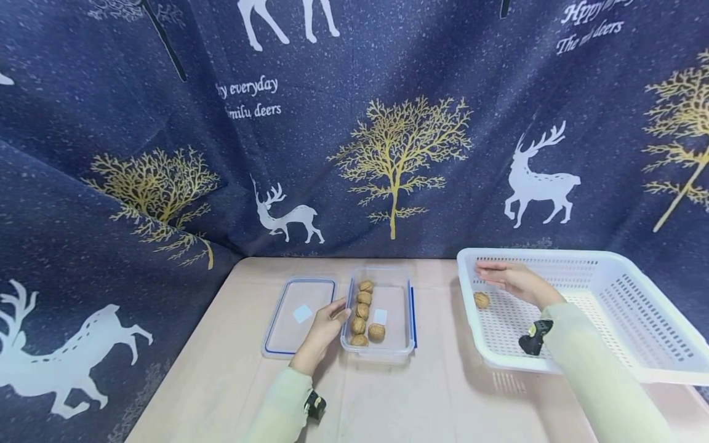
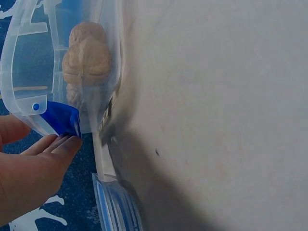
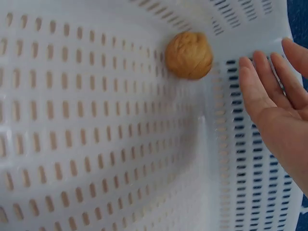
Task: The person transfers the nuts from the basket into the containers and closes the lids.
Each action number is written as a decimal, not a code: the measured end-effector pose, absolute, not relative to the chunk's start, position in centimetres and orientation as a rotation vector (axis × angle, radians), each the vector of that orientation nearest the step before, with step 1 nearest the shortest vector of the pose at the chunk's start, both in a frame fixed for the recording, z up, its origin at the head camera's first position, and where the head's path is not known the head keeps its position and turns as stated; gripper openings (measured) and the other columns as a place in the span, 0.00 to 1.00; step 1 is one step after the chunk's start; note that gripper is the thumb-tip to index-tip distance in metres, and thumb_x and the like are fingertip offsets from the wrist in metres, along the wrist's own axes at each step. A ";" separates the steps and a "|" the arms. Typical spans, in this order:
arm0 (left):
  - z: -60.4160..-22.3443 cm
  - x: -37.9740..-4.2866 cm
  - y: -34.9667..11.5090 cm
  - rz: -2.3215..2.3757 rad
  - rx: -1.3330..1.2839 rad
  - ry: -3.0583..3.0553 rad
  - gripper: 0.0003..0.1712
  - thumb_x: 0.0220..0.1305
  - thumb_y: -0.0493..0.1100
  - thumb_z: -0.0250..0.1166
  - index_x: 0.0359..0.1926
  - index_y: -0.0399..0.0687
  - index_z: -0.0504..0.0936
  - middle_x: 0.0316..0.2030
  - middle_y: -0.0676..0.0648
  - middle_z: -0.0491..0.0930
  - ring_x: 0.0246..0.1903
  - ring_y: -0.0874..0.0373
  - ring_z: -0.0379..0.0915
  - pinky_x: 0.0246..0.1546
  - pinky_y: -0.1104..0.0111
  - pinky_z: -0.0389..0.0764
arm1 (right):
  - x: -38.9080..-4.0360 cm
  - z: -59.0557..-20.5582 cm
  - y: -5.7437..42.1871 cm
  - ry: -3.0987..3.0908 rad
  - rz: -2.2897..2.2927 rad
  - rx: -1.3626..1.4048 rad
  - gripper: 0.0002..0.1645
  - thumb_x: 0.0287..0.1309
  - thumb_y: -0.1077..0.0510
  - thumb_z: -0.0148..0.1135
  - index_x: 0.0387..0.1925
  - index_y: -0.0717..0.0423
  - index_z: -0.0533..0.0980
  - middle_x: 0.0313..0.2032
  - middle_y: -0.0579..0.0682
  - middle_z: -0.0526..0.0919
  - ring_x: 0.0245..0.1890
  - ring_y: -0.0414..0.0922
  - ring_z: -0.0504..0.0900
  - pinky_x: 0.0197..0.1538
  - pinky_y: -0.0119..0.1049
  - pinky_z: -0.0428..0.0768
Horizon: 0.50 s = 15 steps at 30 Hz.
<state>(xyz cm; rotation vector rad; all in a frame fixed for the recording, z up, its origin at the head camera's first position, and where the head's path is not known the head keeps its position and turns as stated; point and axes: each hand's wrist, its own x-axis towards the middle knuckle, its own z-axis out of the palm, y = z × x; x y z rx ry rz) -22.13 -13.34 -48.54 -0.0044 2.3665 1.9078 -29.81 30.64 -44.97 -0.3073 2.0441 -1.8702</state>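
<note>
A clear plastic box [image 1: 394, 354] with blue latches holds several walnuts [image 1: 362, 311]. Most line its left side, and one walnut [image 1: 376, 333] lies beside that row. My left hand [image 1: 325, 324] holds the box's left edge. In the left wrist view its fingertips [image 2: 72, 143] touch the blue latch [image 2: 65, 119], with the thumb by the rim. A single walnut [image 3: 189, 55] sits in the left corner of a white basket [image 1: 471, 307]. Just above and behind it hovers my right hand [image 1: 515, 280], fingers extended, apart from the nut and holding nothing.
The box's lid [image 1: 288, 332], clear with a blue seal, lies flat left of the box. A pale cloth covers the table [image 1: 421, 400]. Behind it hangs a dark blue curtain [image 1: 354, 203] printed with deer and trees.
</note>
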 end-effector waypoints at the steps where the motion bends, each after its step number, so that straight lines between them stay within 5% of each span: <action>1: -48.5 -22.1 -13.3 1.906 -0.002 2.369 0.26 0.69 0.36 0.55 0.66 0.31 0.65 0.65 0.31 0.65 0.65 0.38 0.61 0.68 0.52 0.61 | -29.8 -45.2 30.8 2.032 -1.849 -0.328 0.34 0.68 0.66 0.50 0.67 0.79 0.49 0.62 0.57 0.72 0.51 0.31 0.78 0.65 0.38 0.71; 8: -48.6 -22.2 -13.4 1.906 -0.002 2.374 0.27 0.69 0.37 0.55 0.66 0.31 0.65 0.65 0.31 0.65 0.65 0.38 0.60 0.68 0.51 0.60 | -29.8 -46.1 31.5 2.025 -1.678 -0.359 0.32 0.68 0.64 0.51 0.66 0.77 0.55 0.57 0.41 0.77 0.52 0.29 0.76 0.61 0.30 0.74; 15: -48.5 -22.2 -13.3 1.910 -0.005 2.365 0.27 0.70 0.37 0.55 0.66 0.30 0.65 0.65 0.31 0.64 0.65 0.38 0.60 0.69 0.52 0.60 | -29.6 -46.6 31.8 1.978 -1.595 -0.416 0.30 0.65 0.66 0.52 0.64 0.79 0.58 0.58 0.52 0.78 0.50 0.33 0.78 0.57 0.28 0.75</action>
